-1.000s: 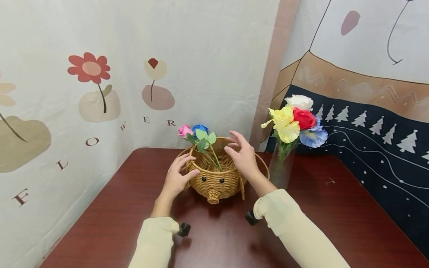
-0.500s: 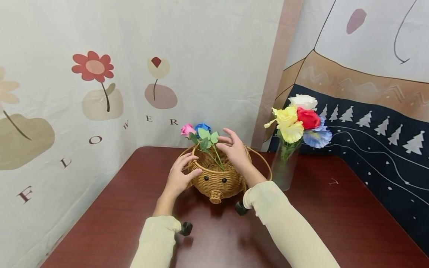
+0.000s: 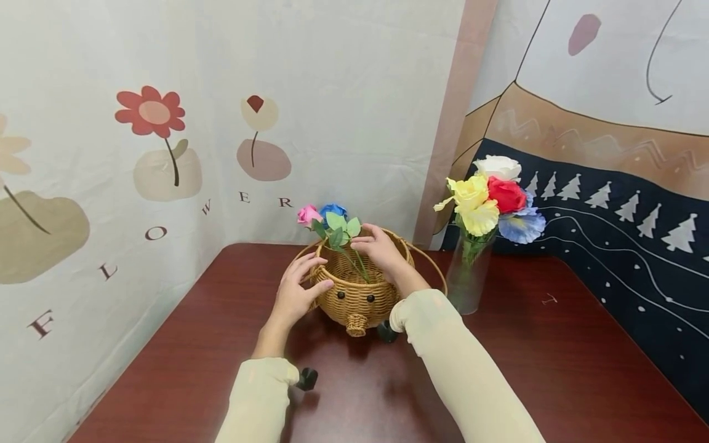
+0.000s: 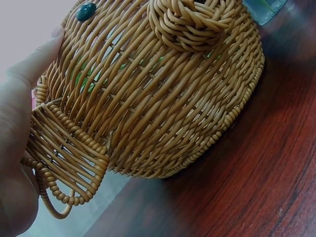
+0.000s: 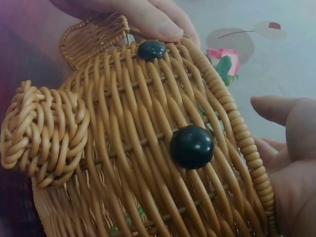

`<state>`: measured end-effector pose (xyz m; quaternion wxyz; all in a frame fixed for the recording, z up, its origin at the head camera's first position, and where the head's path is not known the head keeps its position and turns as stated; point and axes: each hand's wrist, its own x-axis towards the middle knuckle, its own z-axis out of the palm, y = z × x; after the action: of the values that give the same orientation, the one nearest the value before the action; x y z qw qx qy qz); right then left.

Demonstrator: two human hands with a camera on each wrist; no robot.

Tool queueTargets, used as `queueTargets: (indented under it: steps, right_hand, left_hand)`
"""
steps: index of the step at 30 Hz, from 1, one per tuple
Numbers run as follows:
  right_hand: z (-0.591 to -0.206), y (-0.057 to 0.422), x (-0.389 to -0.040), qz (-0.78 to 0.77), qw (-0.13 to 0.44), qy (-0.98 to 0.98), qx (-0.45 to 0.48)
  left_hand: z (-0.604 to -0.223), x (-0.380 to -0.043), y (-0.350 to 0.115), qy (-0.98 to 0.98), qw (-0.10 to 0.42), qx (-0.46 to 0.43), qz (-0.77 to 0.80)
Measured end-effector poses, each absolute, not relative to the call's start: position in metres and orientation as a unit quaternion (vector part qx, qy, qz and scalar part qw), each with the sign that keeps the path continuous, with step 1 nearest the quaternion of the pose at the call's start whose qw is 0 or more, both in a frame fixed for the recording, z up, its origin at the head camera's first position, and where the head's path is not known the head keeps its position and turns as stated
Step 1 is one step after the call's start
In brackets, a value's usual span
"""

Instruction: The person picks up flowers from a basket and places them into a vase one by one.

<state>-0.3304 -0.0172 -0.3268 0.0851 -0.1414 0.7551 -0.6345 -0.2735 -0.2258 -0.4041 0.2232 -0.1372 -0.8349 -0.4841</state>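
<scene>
A wicker basket [image 3: 332,309] with a woven snout [image 4: 197,22] and dark bead eyes [image 5: 192,147] stands on the table. My left hand [image 3: 293,292] holds its left side; the thumb lies by an eye at the rim, and the fingers are at the side around the ear flap [image 4: 66,153]. Inside the basket lean a pink rose [image 3: 309,216] and a blue rose [image 3: 335,211] with green leaves [image 3: 335,223]. Over the opening, my right hand [image 3: 383,251] reaches in with fingers extended beside the leaves, thumb apart from them in the right wrist view.
To the right of the basket stands a clear vase [image 3: 469,283] with yellow, red, white and blue flowers. The basket's thin handle [image 3: 434,264] curves out on the right. Printed cloth [image 3: 354,111] hangs behind the dark red table [image 3: 194,344].
My right hand has moved left and lower over the basket's opening, closer to the leaves. My left hand stays on the basket's left side.
</scene>
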Motion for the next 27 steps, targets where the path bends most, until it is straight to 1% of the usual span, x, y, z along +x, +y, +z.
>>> queueTargets:
  steps: [7,14,17,22,27]
  right_hand:
    - [-0.3273,-0.0186,-0.3331,-0.615,0.127,0.769,-0.119]
    - [-0.3269,-0.0185,-0.3338,-0.581,0.185,0.785,-0.108]
    - [-0.3278,-0.0181,-0.3351,-0.571,0.197,0.79,-0.11]
    - [-0.3285,-0.0191,-0.3349,-0.582,0.189,0.784,-0.106]
    - [-0.3288,-0.0207,-0.3343,-0.634,0.14,0.755,-0.092]
  left_hand:
    - [-0.4055,-0.2744,-0.2268,-0.837,0.225,-0.134,-0.48]
    - [-0.4061,-0.2746,-0.2269,-0.837,0.225,-0.136,-0.48]
    - [-0.4056,-0.2741,-0.2263,-0.837,0.224,-0.136,-0.48]
    - [-0.4043,-0.2735,-0.2259,-0.836,0.223,-0.137,-0.482]
    - [-0.4023,-0.2714,-0.2251,-0.836,0.22,-0.134,-0.484]
